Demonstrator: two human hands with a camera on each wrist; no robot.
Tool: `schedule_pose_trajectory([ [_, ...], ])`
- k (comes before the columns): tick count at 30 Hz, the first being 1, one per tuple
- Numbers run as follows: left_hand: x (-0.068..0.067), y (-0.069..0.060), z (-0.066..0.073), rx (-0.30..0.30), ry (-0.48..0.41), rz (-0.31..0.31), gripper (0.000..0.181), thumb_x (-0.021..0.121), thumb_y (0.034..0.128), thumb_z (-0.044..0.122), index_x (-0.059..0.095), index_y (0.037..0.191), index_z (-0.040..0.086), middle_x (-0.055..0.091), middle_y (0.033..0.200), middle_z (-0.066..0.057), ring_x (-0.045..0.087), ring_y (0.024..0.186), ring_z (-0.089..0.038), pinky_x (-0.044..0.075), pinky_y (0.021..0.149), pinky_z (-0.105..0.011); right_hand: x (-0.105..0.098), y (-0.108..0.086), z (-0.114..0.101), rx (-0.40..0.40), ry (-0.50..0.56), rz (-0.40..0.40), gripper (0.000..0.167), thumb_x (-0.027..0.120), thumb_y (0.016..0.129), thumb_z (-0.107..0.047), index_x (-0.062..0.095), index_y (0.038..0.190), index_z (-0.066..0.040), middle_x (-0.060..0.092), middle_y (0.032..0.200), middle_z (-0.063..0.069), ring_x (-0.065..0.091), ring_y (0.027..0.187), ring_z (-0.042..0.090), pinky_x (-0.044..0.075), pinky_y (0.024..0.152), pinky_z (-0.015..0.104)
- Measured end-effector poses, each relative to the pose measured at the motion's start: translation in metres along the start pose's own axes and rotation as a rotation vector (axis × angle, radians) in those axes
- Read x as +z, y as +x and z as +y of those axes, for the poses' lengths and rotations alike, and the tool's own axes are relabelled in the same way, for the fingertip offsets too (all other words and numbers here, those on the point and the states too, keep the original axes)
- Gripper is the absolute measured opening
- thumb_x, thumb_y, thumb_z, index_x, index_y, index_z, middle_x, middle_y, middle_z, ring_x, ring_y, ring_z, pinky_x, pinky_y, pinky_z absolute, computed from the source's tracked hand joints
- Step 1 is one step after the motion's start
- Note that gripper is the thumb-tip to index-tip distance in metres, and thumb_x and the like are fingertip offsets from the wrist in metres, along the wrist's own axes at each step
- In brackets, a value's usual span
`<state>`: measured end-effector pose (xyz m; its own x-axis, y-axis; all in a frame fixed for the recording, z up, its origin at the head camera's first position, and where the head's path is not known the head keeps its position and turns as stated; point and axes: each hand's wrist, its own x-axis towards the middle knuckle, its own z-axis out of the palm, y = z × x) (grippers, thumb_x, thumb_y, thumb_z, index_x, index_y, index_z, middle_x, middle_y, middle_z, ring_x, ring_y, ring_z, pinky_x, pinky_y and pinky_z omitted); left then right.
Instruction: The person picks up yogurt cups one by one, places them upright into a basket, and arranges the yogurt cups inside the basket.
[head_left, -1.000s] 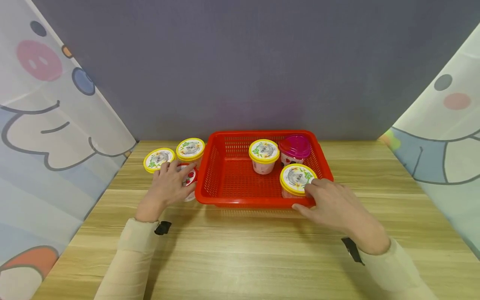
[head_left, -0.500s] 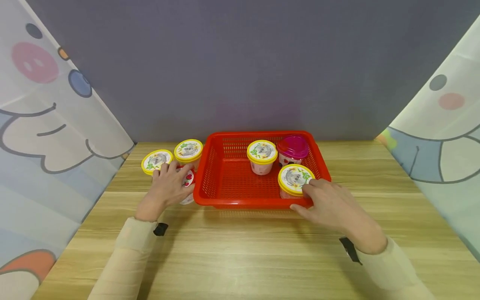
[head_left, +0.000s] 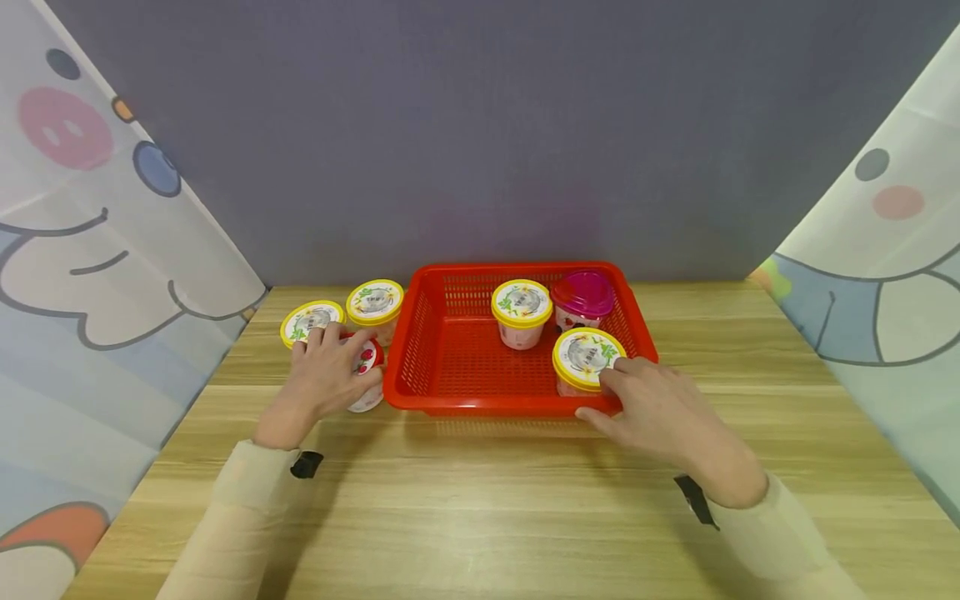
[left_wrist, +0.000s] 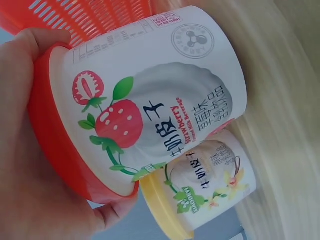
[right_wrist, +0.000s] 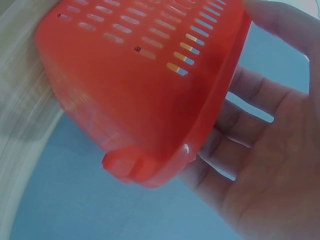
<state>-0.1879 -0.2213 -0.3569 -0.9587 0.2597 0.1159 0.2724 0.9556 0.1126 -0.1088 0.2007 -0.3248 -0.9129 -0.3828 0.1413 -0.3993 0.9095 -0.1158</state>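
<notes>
My left hand grips the red lid of a strawberry tub standing just left of the red basket. The left wrist view shows thumb and fingers around that red lid. My right hand is at the basket's front right corner, thumb outside the rim, fingertips by a yellow-lidded tub inside. In the right wrist view the fingers curl over the basket's rim. Also in the basket are another yellow-lidded tub and a magenta-lidded tub.
Two yellow-lidded tubs stand on the wooden table behind my left hand, one further left, the other beside the basket. A grey wall rises behind, with cartoon-printed cloths at both sides.
My left hand and the strawberry tub have shifted slightly left, away from the basket's left side. My right hand keeps its place at the basket's corner.
</notes>
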Motion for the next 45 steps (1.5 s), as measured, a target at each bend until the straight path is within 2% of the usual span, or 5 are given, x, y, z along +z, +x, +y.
schedule_pose_trajectory([
  [9, -0.018, 0.0, 0.001, -0.006, -0.005, 0.034, 0.049, 0.054, 0.0913, 0.039, 0.056, 0.134, 0.015, 0.045, 0.128, -0.028, 0.038, 0.118, -0.049, 0.033, 0.09, -0.069, -0.001, 0.0, -0.001, -0.002, 0.002, 0.004, 0.034, 0.078, 0.084, -0.046, 0.062, 0.081, -0.016, 0.055, 0.077, -0.002, 0.052, 0.067, 0.018, 0.042, 0.055, 0.035],
  [24, -0.06, 0.016, 0.017, 0.006, 0.067, 0.056, 0.053, 0.051, 0.093, 0.042, 0.054, 0.139, 0.015, 0.046, 0.128, -0.027, 0.04, 0.115, -0.05, 0.034, 0.088, -0.067, 0.001, -0.002, -0.001, 0.006, -0.006, 0.031, 0.034, 0.079, 0.083, -0.046, 0.064, 0.081, -0.015, 0.055, 0.077, -0.001, 0.052, 0.067, 0.018, 0.043, 0.056, 0.036],
  [30, -0.074, 0.018, 0.021, -0.002, 0.055, 0.077, 0.053, 0.051, 0.0905, 0.039, 0.054, 0.139, 0.016, 0.045, 0.126, -0.027, 0.038, 0.114, -0.049, 0.033, 0.087, -0.068, 0.002, -0.002, -0.001, -0.003, -0.005, 0.038, 0.035, 0.079, 0.083, -0.046, 0.063, 0.08, -0.015, 0.054, 0.076, -0.002, 0.051, 0.066, 0.018, 0.042, 0.055, 0.035],
  [38, -0.092, 0.027, 0.035, 0.033, 0.077, 0.127, 0.05, 0.049, 0.0899, 0.037, 0.055, 0.136, 0.019, 0.047, 0.126, -0.025, 0.041, 0.111, -0.048, 0.035, 0.082, -0.063, 0.001, -0.001, 0.0, 0.004, -0.009, 0.023, 0.035, 0.079, 0.083, -0.046, 0.066, 0.084, -0.014, 0.057, 0.079, 0.0, 0.054, 0.07, 0.019, 0.044, 0.057, 0.036],
  [45, -0.113, 0.041, 0.053, 0.079, 0.11, 0.109, 0.053, 0.048, 0.0928, 0.041, 0.052, 0.141, 0.019, 0.045, 0.131, -0.026, 0.04, 0.115, -0.048, 0.034, 0.085, -0.064, 0.002, -0.002, -0.001, -0.002, -0.01, 0.028, 0.035, 0.078, 0.084, -0.047, 0.066, 0.084, -0.014, 0.056, 0.078, -0.001, 0.054, 0.069, 0.019, 0.044, 0.057, 0.036],
])
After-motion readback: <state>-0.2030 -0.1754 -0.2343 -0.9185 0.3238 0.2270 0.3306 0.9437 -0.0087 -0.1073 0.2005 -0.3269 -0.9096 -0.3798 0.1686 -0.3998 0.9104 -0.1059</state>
